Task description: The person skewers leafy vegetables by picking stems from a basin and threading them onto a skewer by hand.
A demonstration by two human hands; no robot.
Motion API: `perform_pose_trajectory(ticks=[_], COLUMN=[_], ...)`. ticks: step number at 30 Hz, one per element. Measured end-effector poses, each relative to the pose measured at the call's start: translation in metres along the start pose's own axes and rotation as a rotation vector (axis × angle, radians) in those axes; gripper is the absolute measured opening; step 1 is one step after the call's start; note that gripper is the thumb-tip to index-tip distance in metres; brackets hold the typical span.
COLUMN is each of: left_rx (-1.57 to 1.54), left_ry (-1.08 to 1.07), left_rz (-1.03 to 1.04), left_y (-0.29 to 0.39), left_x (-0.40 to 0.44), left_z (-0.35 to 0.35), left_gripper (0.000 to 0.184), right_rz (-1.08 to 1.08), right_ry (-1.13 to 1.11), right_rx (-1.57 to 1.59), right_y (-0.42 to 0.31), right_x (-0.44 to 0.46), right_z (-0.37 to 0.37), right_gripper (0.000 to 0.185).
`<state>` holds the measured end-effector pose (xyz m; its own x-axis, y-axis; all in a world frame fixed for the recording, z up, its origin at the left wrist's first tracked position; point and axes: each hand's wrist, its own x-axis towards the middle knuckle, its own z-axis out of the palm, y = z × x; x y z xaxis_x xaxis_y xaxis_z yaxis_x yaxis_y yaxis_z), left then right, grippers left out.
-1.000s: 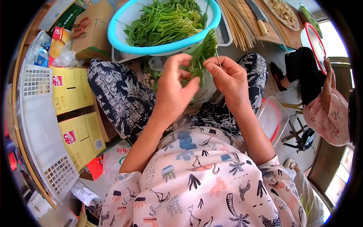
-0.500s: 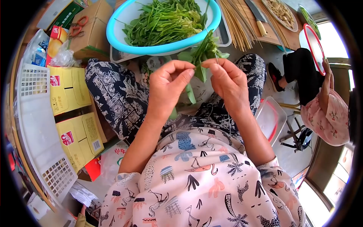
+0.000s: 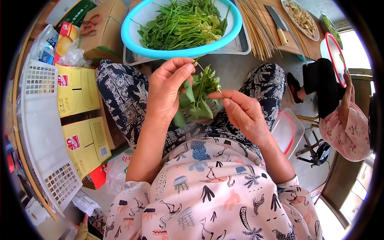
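Your left hand (image 3: pixel 170 86) is raised over the gap between your knees, thumb and forefinger pinched on a bit of green at the far end of the skewer (image 3: pixel 201 67); you may have the skewer's tip there too, but I cannot tell. Your right hand (image 3: pixel 246 114), nearer and to the right, grips the skewer's near end between thumb and forefinger. The greens (image 3: pixel 199 98) hang between your two hands, leaves drooping toward you, with the skewer running in among their stems; how many are pierced is hidden.

Just beyond your hands, the basin (image 3: pixel 124 34) holds a heap (image 3: pixel 182 26) of more greens, stems and leaves jumbled together, with a tray (image 3: pixel 245 45) under it. To the right of the basin, sticks (image 3: pixel 262 30) lie side by side on the board (image 3: pixel 294 47), then the knife (image 3: pixel 278 22) with its handle toward you, then the plate (image 3: pixel 316 39) of cut food. At the far right, another person's hand (image 3: pixel 349 86) is at the bowl (image 3: pixel 326 50). On your left, scissors (image 3: pixel 94 18) lie on the carton (image 3: pixel 106 40), two yellow boxes (image 3: pixel 78 90) sit nearer you, and a white crate (image 3: pixel 40 128) stands beside them.
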<state>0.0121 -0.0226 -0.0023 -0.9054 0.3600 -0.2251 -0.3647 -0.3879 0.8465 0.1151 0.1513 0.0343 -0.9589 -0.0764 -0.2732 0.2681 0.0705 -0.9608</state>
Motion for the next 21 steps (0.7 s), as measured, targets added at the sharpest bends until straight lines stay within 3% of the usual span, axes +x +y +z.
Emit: perform_pose_trajectory(ticks=[21], left_rx=[-0.117], left_ry=[-0.054], left_rz=[-0.124], left_y=[0.002], left_x=[-0.003], left_z=[-0.01], left_gripper=[0.022], right_rz=[0.046], right_ry=[-0.018], right_rx=[-0.06], right_y=[0.002], right_x=[0.003], right_z=[0.002], right_gripper=[0.025])
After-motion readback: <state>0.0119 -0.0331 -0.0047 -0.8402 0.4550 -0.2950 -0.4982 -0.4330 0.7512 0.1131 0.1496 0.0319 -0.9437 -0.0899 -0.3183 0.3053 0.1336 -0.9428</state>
